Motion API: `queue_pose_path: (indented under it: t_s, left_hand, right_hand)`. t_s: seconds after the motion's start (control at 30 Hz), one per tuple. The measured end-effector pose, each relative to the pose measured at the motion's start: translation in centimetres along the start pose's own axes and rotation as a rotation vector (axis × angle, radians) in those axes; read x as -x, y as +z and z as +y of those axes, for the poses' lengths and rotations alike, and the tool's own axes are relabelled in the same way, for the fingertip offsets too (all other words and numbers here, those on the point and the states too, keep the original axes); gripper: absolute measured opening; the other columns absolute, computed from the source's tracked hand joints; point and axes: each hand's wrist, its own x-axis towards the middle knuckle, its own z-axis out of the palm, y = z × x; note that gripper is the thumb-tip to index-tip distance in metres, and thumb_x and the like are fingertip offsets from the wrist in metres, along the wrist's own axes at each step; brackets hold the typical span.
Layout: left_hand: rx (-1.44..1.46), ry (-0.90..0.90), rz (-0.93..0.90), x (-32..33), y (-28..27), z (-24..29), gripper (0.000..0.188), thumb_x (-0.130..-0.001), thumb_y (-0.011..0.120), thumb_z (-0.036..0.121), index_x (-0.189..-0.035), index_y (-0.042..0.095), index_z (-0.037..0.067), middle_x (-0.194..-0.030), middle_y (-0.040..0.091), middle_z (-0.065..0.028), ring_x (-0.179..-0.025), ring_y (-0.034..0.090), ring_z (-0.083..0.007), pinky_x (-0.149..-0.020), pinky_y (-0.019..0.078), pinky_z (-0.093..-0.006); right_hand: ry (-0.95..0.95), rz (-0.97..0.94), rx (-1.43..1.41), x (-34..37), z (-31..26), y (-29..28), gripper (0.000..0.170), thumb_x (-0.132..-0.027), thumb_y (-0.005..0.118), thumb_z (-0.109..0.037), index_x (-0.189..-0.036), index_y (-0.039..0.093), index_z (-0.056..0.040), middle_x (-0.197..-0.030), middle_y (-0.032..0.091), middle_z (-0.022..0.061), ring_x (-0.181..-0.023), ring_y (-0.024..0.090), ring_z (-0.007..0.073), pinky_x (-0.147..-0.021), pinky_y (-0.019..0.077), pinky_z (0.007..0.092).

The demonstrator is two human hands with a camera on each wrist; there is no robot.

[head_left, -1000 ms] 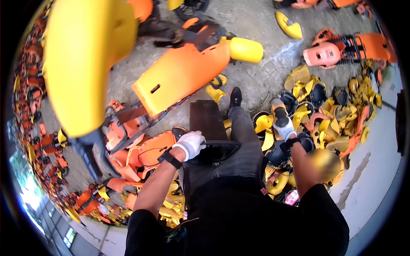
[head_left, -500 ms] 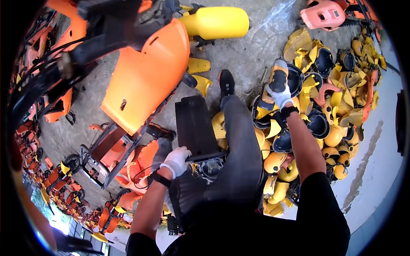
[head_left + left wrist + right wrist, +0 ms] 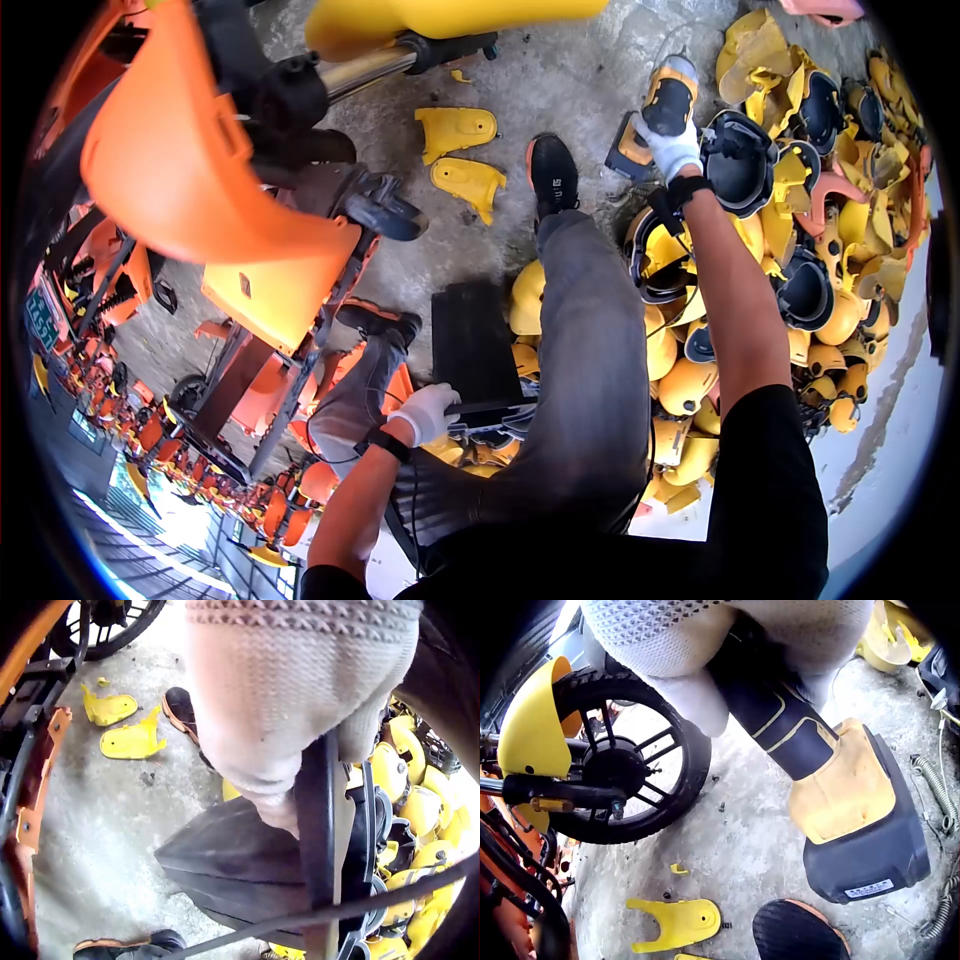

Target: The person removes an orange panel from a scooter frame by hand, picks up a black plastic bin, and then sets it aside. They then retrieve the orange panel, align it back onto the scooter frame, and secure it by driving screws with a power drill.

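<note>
My gloved left hand (image 3: 425, 412) grips the rim of a black plastic part (image 3: 470, 335) between the legs. In the left wrist view the fingers curl over that rim, and the ridged dark wall (image 3: 232, 862) hangs below them. Held out to the right, my gloved right hand (image 3: 672, 148) grips a yellow-and-black cordless drill (image 3: 671, 98) by its handle. The drill's battery base (image 3: 866, 859) shows below the fist in the right wrist view; the fingertips are partly hidden there.
Yellow helmets (image 3: 685, 385) and broken yellow shells pile up along the right wall. To the left stand scooter bodies with an orange panel (image 3: 170, 160). Two yellow plastic pieces (image 3: 457, 130) lie on the concrete floor. A wheel (image 3: 622, 765) is near the right hand.
The view has swung, and the scooter parts fill more of the left side. The left hand keeps its grip on the black part, now lower in view. The drill has moved up in view.
</note>
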Motion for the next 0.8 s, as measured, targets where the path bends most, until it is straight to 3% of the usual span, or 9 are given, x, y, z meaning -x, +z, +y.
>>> queue_pose_path:
  t_s: [0.23,0.33,0.43,0.47,0.5,0.63,0.67,0.77,0.8]
  left_hand:
    - [0.137,0.048,0.065,-1.3,1.3,-5.7,0.02,-0.077,0.069,0.012,-0.094,0.062,0.004,-0.09,0.06,-0.0138,-0.088,0.06,-0.0329,-0.077,0.0476,-0.0379]
    - [0.228,-0.039,0.072,-0.4,0.1,-6.6,0.02,-0.079,0.067,0.012,-0.096,0.061,0.005,-0.088,0.059,-0.0138,-0.086,0.059,-0.032,-0.076,0.0468,-0.0381]
    - [0.231,-0.116,0.03,0.4,-1.1,-7.2,0.022,-0.082,0.065,0.015,-0.102,0.062,0.005,-0.089,0.06,-0.014,-0.088,0.06,-0.0309,-0.077,0.0468,-0.0366]
    - [0.193,-0.089,0.054,0.4,-1.0,-7.4,0.022,-0.082,0.065,0.014,-0.102,0.062,0.005,-0.09,0.062,-0.0146,-0.088,0.06,-0.0306,-0.078,0.047,-0.0362]
    - [0.151,-0.059,0.078,0.3,-1.0,-7.7,0.023,-0.082,0.066,0.014,-0.102,0.062,0.004,-0.091,0.063,-0.0153,-0.088,0.061,-0.0304,-0.078,0.0473,-0.0359]
    - [0.146,-0.027,-0.007,-0.1,-1.9,-7.8,0.024,-0.085,0.064,0.019,-0.104,0.061,0.005,-0.096,0.063,-0.0155,-0.092,0.06,-0.0327,-0.081,0.0467,-0.0375]
    - [0.154,0.006,0.001,0.0,-1.2,-8.2,0.025,-0.085,0.063,0.022,-0.104,0.061,0.006,-0.097,0.062,-0.0146,-0.095,0.059,-0.0327,-0.083,0.046,-0.0383]
    - [0.16,0.014,-0.053,-0.6,-1.4,-8.2,0.028,-0.084,0.065,0.027,-0.102,0.061,0.005,-0.096,0.06,-0.0138,-0.098,0.057,-0.0313,-0.086,0.0444,-0.0381]
    - [0.129,0.072,0.011,-0.9,-1.4,-8.5,0.027,-0.082,0.066,0.027,-0.094,0.063,0.003,-0.092,0.06,-0.0147,-0.093,0.059,-0.0329,-0.08,0.0463,-0.039]
  right_hand:
    - [0.121,0.149,-0.125,-0.7,-0.3,2.9,0.063,-0.066,0.083,-0.034,-0.111,0.054,-0.0007,-0.102,0.066,0.0118,-0.093,0.064,0.0242,-0.084,0.0502,0.0341]
    - [0.146,0.309,-0.185,0.4,0.4,4.9,0.063,-0.064,0.084,-0.035,-0.109,0.056,-0.0013,-0.1,0.066,0.012,-0.09,0.065,0.023,-0.083,0.0504,0.0336]
    - [-0.008,0.282,-0.084,0.9,3.3,6.8,0.049,-0.071,0.079,-0.036,-0.102,0.061,-0.0038,-0.097,0.067,0.0098,-0.088,0.065,0.0234,-0.081,0.0504,0.0342]
    - [-0.113,0.331,0.009,1.6,3.2,7.1,0.036,-0.075,0.078,-0.026,-0.097,0.061,-0.0032,-0.088,0.066,0.0055,-0.079,0.063,0.0185,-0.073,0.0507,0.0316]
    - [-0.045,0.283,-0.106,2.8,3.2,7.2,0.036,-0.075,0.077,-0.025,-0.099,0.061,-0.0037,-0.089,0.065,0.0051,-0.08,0.063,0.0187,-0.074,0.0505,0.0325]
    - [-0.082,0.222,0.204,5.6,5.6,7.8,0.038,-0.076,0.077,-0.025,-0.104,0.061,-0.0061,-0.093,0.065,0.0047,-0.085,0.062,0.0196,-0.078,0.0492,0.0338]
    - [-0.035,0.227,0.054,5.8,5.6,8.1,0.038,-0.076,0.076,-0.028,-0.104,0.061,-0.0058,-0.093,0.066,0.0061,-0.086,0.063,0.0212,-0.079,0.049,0.0347]
    - [0.06,0.379,0.141,6.4,5.4,8.2,0.046,-0.076,0.074,-0.043,-0.101,0.063,-0.0056,-0.092,0.067,0.0085,-0.087,0.064,0.0252,-0.081,0.0492,0.038]
    - [0.146,0.335,0.164,6.7,5.3,8.1,0.052,-0.075,0.073,-0.045,-0.106,0.061,-0.0053,-0.1,0.066,0.0098,-0.095,0.062,0.0268,-0.088,0.0459,0.0396]
